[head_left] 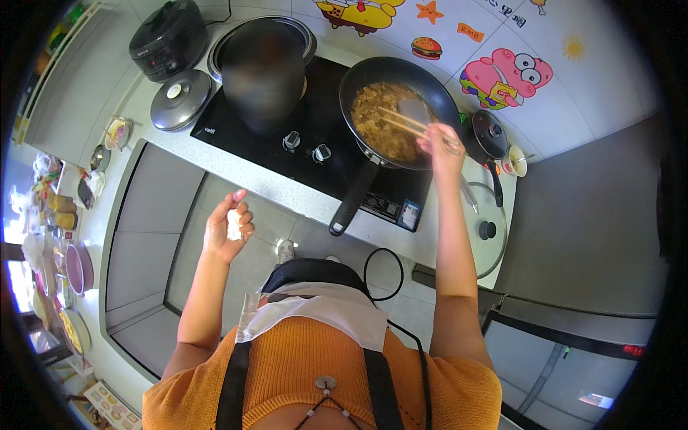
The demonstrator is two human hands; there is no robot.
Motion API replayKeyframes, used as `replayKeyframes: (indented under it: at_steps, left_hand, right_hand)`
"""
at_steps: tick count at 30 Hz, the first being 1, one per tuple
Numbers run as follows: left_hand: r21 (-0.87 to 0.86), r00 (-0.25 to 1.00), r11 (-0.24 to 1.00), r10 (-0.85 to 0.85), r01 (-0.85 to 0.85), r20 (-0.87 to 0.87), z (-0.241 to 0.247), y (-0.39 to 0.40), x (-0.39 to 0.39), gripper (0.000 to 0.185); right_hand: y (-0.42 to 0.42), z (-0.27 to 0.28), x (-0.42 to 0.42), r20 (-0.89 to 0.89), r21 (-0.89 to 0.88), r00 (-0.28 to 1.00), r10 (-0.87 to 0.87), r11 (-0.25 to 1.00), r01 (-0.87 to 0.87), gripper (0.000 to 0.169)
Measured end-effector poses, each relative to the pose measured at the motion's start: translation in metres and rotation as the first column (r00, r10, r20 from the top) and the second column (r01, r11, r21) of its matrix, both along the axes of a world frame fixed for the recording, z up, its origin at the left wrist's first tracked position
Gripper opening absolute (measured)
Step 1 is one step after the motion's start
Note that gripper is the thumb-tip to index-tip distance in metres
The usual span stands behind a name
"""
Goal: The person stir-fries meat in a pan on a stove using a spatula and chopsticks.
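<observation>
My right hand (443,148) holds a pair of wooden chopsticks (404,124), whose tips are in the brown food (384,142) inside a black frying pan (441,99). The pan stands on the right side of a black cooktop (322,86), its long handle pointing towards me. A flat translucent utensil (414,112) lies in the food, partly behind the chopsticks. My left hand (231,226) is held over the floor in front of the counter, its fingers curled around a crumpled white thing (234,224), perhaps tissue.
A blurred round patch hides part of the left burner. A metal pot (309,37), steel lid (181,99) and black rice cooker (169,40) stand left. At right are a glass lid (492,252), a small lidded black pan (486,137) and a cup (514,161). Bowls line the left counter.
</observation>
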State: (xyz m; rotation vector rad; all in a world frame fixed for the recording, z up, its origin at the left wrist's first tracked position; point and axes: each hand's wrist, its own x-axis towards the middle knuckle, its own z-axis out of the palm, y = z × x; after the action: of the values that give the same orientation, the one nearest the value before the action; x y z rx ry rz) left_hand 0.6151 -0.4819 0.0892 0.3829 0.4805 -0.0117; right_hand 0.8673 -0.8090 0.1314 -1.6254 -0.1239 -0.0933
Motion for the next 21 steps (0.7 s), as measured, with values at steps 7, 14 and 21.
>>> replayKeyframes:
  at_steps: [7,14,21]
  left_hand:
    - [-0.173,0.995,0.982,0.071,-0.081,-0.064,-0.03,0.052,-0.008,0.02]
    - [-0.21,1.0,0.978,-0.001,-0.005,-0.031,-0.03,0.083,0.015,0.017]
    - [-0.203,0.998,0.979,-0.039,0.027,-0.056,-0.039,0.106,0.023,0.017]
  right_hand:
    - [0.048,-0.018,0.024,0.089,-0.226,0.996,-0.013,0.973,0.033,0.014]
    - [0.063,-0.025,0.028,0.09,-0.149,0.993,-0.077,0.985,0.09,0.021]
    - [0.05,0.005,0.016,0.125,-0.051,0.97,-0.209,0.975,0.217,0.027]
